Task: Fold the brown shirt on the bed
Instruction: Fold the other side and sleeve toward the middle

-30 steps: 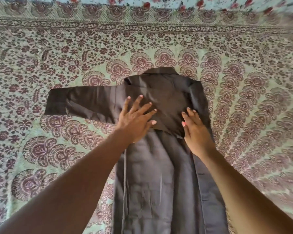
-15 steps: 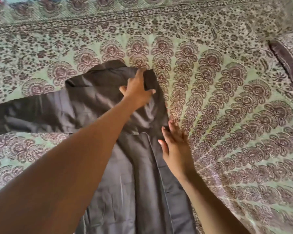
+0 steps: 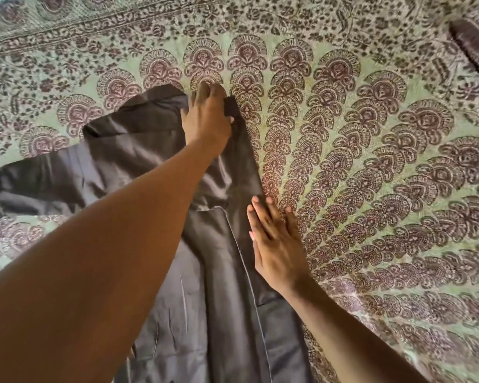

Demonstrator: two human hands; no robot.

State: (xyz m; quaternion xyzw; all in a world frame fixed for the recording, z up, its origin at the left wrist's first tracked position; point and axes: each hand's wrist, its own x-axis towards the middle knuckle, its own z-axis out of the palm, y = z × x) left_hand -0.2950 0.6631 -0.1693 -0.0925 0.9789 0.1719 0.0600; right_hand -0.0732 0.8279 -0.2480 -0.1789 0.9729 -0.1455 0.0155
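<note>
The brown shirt (image 3: 138, 150) lies flat on the bed, collar toward the far side, its left sleeve stretched off the left edge of view. The right side is folded inward, forming a straight edge down the body. My left hand (image 3: 206, 117) reaches across to the far right shoulder and pinches the fabric there, fingers closed on it. My right hand (image 3: 274, 244) lies flat with fingers together and extended, on the folded right edge of the shirt, partly on the bedsheet.
The bed is covered by a pale green sheet (image 3: 371, 189) with a dark maroon fan and floral print. A dark brown cloth item (image 3: 473, 48) lies at the far right upper corner.
My left hand moved from the shirt's chest up to the right shoulder and closed on the fabric. My right hand slid to the shirt's right edge. The view shifted right.
</note>
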